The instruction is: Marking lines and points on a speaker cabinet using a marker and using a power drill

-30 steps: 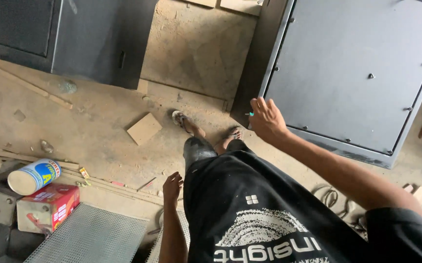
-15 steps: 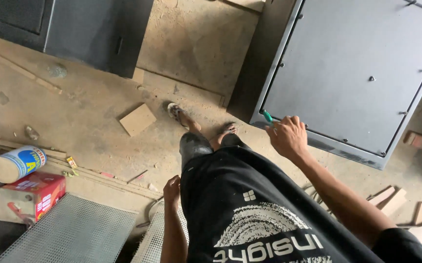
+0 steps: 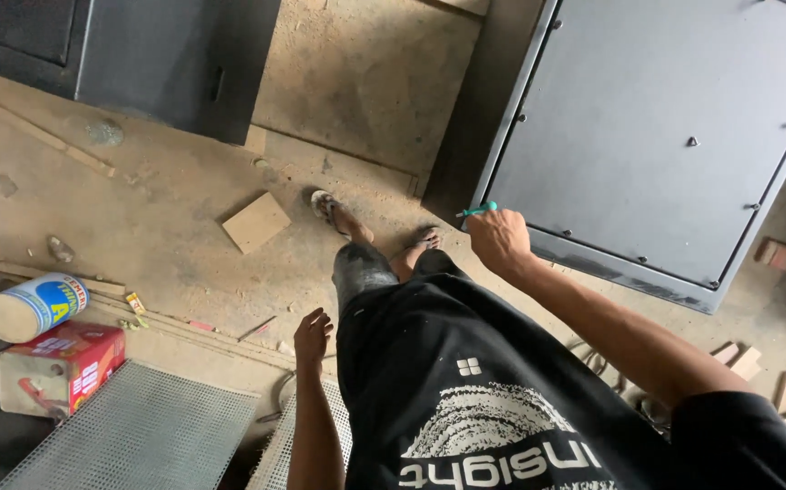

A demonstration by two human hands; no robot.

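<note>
A worker stands on a dusty workshop floor [image 3: 166, 227], right hand [image 3: 499, 240] closed around a small green tool [image 3: 478, 210] whose tip points at the lower corner of a grey metal cabinet door [image 3: 656, 136], within reach for work there. The left hand [image 3: 311, 336] hangs open and empty above perforated metal sheets [image 3: 130, 431] near a tin [image 3: 34, 307] and red box [image 3: 59, 365]

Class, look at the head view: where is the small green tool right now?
The small green tool sits in the right hand, right of centre, its tip poking left beside the lower left corner of the grey metal panel, just above the sandalled feet.
</note>
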